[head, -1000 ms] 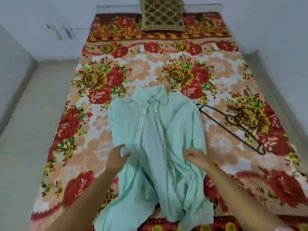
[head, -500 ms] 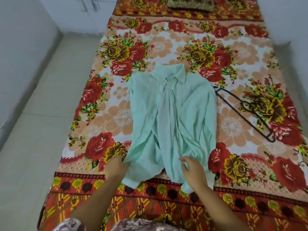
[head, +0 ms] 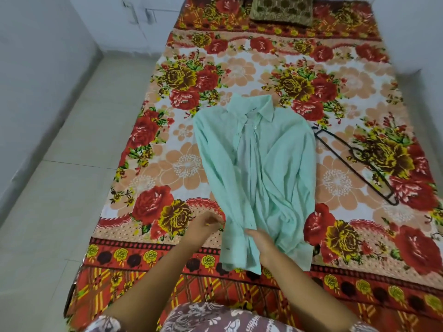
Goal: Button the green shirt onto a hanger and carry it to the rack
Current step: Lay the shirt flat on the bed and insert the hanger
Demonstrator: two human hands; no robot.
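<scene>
The pale green shirt [head: 263,164] lies flat on the flowered bedspread [head: 182,168], collar toward the far end, front partly open, hem near the bed's front edge. My left hand [head: 203,228] is at the shirt's lower left edge and pinches the fabric with its fingertips, though blur hides the fine grip. My right hand [head: 262,245] grips the lower front of the shirt near the hem. A thin black hanger [head: 354,164] lies on the bedspread to the right of the shirt, apart from both hands.
A brown patterned cushion [head: 281,13] sits at the bed's far end. Pale tiled floor [head: 60,188] runs along the bed's left side, bounded by a light wall. No rack is in view.
The view has shifted so the shirt sits further right. My hands have drawn closer together: the left slid up the shirt's left edge, the right moved to the lower front.
</scene>
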